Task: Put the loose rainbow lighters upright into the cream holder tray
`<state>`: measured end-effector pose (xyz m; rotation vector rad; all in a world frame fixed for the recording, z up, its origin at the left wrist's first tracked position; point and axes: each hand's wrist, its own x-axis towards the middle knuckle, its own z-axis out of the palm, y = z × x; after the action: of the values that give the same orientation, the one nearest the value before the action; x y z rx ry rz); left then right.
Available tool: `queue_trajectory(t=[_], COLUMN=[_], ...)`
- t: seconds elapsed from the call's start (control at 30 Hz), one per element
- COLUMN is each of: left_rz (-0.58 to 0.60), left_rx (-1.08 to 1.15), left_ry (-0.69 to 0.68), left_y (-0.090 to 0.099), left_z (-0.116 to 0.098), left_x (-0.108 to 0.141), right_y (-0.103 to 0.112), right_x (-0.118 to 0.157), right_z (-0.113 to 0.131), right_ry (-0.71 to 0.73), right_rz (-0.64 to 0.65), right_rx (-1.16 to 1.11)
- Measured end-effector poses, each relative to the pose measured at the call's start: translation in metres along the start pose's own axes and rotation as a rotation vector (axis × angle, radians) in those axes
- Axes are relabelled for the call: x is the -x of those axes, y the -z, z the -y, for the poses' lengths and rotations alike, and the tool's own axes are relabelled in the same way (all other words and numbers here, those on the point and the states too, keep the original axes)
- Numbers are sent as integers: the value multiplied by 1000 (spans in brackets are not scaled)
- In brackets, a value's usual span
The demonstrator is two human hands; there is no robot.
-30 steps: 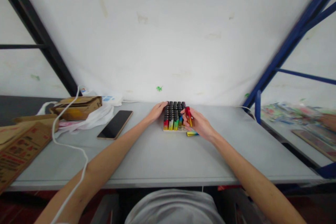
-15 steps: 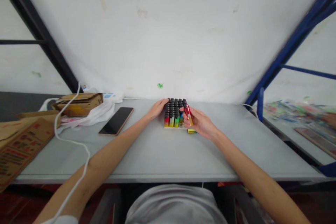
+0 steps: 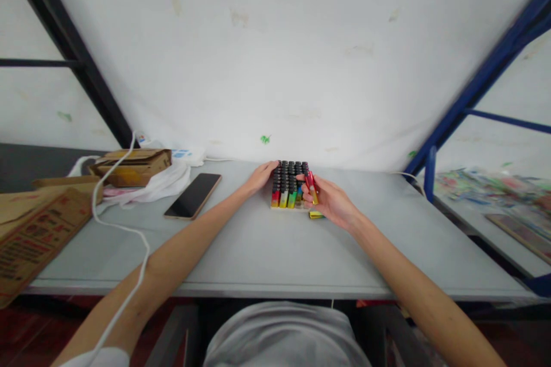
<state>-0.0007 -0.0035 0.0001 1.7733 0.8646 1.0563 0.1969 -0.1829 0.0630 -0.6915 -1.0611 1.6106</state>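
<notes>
A block of lighters (image 3: 287, 175) with black tops stands upright in close rows in a low, pale tray (image 3: 289, 210). Their bodies fade from red, white, green or blue into yellow. At the tray's far left corner, my left hand (image 3: 262, 176) grips the side, its fingertips partly hidden. My right hand (image 3: 334, 200) is closed on a red and yellow lighter (image 3: 311, 188), tilted over the tray's near right corner, where some places show without lighters. Just below that hand lies a small yellow and black thing (image 3: 316, 215), partly covered.
Left of my arm lies a phone (image 3: 193, 196). Cardboard boxes (image 3: 133, 167), a white plastic bag (image 3: 167, 183) and a white cable (image 3: 145, 241) crowd the left side. A blue frame (image 3: 447, 117) and plastic packets (image 3: 491, 186) are at the right, a white wall behind.
The view has shifted slightly. Both hands keep almost the same place, the left at the tray and the right around the red and yellow lighter.
</notes>
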Motion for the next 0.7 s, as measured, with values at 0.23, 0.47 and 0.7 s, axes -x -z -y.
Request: queue_trajectory(t=[0.23,0.47,0.7], left_rz=[4,12,-5], left_rx=[12,-1,-14], left_ry=[-6,-1,-8], left_y=[0,1,1], left_z=[-2,-1,-3], left_x=[1,1,1], right_y=[2,15,22], right_x=[3,0,-2], right_z=[10,18,17], right_ry=[63,197,260], right_rz=[-26,-183,-155], right_rx=[95,317,634])
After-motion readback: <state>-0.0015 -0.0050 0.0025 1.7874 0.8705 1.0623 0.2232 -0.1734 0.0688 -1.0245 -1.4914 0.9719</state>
